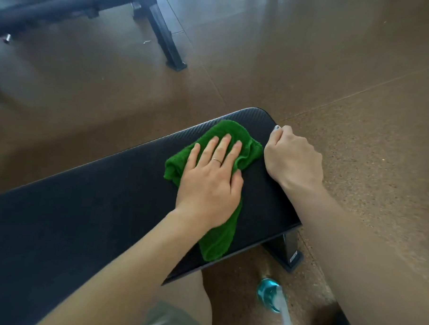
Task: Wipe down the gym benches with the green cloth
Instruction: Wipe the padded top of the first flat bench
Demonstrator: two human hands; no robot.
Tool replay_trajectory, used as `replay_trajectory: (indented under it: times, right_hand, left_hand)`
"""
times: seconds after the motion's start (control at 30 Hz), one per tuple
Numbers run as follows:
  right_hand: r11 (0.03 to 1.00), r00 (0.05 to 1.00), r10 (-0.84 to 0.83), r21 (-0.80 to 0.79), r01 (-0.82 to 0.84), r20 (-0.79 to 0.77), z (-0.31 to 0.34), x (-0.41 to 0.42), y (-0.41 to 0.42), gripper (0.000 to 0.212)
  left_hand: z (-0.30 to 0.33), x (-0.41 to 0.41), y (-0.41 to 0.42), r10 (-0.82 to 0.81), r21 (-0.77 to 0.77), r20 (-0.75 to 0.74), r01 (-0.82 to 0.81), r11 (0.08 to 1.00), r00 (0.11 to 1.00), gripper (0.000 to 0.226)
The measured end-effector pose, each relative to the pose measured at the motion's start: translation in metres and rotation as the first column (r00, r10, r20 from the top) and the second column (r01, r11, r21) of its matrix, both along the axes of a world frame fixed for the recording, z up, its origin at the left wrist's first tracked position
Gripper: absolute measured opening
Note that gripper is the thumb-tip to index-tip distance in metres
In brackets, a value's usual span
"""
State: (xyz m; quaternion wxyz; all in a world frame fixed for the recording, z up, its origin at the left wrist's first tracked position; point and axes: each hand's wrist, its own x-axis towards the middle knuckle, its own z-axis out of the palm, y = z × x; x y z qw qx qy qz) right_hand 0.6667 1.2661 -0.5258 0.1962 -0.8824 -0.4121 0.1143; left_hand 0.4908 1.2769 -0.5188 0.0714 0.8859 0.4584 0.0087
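Under your flat left fingers [224, 148] lies the green cloth [213, 226], bunched and pressed to the pad; the fingers are straight and a little spread, the thumb tucked at the cloth's right edge, so your left hand [210, 184] pushes rather than pinches. Your right hand [295, 156] curls over the end edge of the near bench [83, 220], fingers wrapped out of sight, and seems to steady it.

That cloth sits near the right end of the black pad, with a loose tail trailing back toward the near edge. It looks soft, light and limp, so it will likely fold and drag; keep your palm over the thick bunched part, not the tail. The pad looks firm with a fine texture, which should give the terry some bite.

Beyond, a second bench [68, 6] stands on the brown floor [311, 68], well apart. Below the near bench, a blue spray bottle [271, 297] lies by your knee.
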Motion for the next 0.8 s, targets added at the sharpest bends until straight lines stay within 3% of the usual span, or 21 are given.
replay_trajectory:
  times: [0.2, 0.37, 0.5, 0.67, 0.8]
  right_hand:
    - [1.000, 0.994, -0.020, -0.018, 0.018, -0.105, 0.003, 0.005, -0.002, 0.051]
    - [0.996, 0.935, -0.066, -0.071, 0.044, -0.350, 0.013, 0.011, -0.003, 0.057]
    - [0.996, 0.830, -0.083, -0.062, 0.058, -0.552, 0.017, 0.022, -0.004, 0.060]
    - [0.984, 0.635, -0.127, -0.016, 0.178, -0.762, 0.009, 0.034, -0.006, 0.065]
    - [0.931, 0.486, -0.165, 0.026, 0.363, -0.858, 0.007, 0.051, -0.019, 0.038]
  left_hand:
    - [-0.004, 0.054, 0.062, 0.079, -0.014, -0.051, -0.080, 0.997, 0.996, 0.061]
    - [0.000, 0.026, -0.006, -0.030, 0.004, -0.058, 0.030, 1.000, 0.998, 0.063]
    - [0.001, 0.011, -0.047, -0.096, 0.000, -0.059, 0.096, 0.995, 0.994, 0.065]
    - [0.000, 0.054, 0.001, -0.062, 0.009, -0.004, 0.062, 0.998, 0.998, 0.062]
    - [-0.001, 0.098, 0.029, -0.004, -0.022, -0.038, 0.004, 1.000, 0.999, 0.060]
